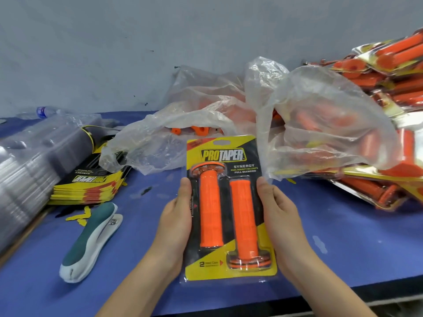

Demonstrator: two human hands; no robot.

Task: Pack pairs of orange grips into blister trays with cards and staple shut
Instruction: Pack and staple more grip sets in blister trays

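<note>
Left hand point(176, 223) is gripping the left long edge of the blister pack point(266, 276), thumb lying on the front, fingers curling behind. Right hand point(281, 216) is gripping the opposite long edge the same way.

Blister pack: being held face-up above the middle of the tabletop's point(343, 236) near edge, its top tilting away towards the wall point(114, 53).
- Card point(223, 154): yellow and black, sitting inside the pack.
- First grip point(211, 209): orange, lying on the pack's left side, flange pointing to the top.
- Second grip point(245, 218): orange, lying just beside the first, flange pointing to the bottom.
- Staples: cannot tell whether any are sitting in the pack.

Stapler point(91, 241): green and white, lying on the tabletop to the left of the left hand, near the near edge.

Stack of cards point(91, 181): lying beyond the stapler, yellow scraps point(80, 217) lying between the two.

Stack of clear trays point(34, 161): running along the left edge, touching the card stack.

Plastic bag point(174, 136): crumpled, lying behind the pack, loose orange grips showing at its mouth.

Second plastic bag point(320, 115): billowing at the right, orange shapes showing through.

Pile of finished packs point(393, 92): heaping up at the far right corner.

Water bottle point(45, 111): lying at the far left corner
</note>
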